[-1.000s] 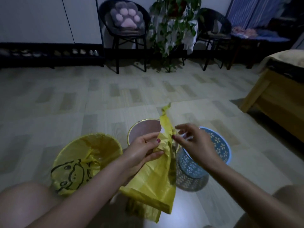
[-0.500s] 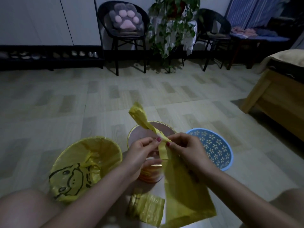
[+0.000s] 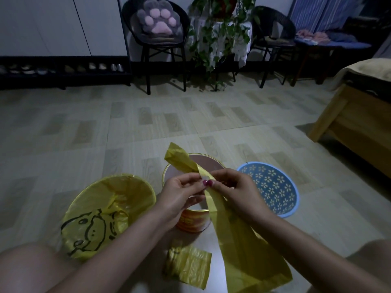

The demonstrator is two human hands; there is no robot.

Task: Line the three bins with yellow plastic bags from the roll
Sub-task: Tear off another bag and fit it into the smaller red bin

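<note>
**A:** Only the head view to go on, so here's what's there. Both thumbs and forefingers are pinching the top of a flat yellow bag (image 3: 239, 235), left hand (image 3: 182, 195) and right hand (image 3: 237, 193) nearly touching, right over the orange tin bin (image 3: 194, 220). The rest of the bag hangs toward the floor.

**B:** So she's working the mouth open?

**A:** Looks like it to me. Best bet is rubbing the two thin layers against each other until they slip apart, then spreading it over the rim. That film is slick, crinkly stuff and probably clings.

**B:** Other bins?

**A:** The left bin (image 3: 110, 216) is already lined, cartoon print draped over the front. The blue basket (image 3: 273, 189), perforated flower pattern, is bare. The bag roll (image 3: 186, 265) lies flat near her knees.
</note>
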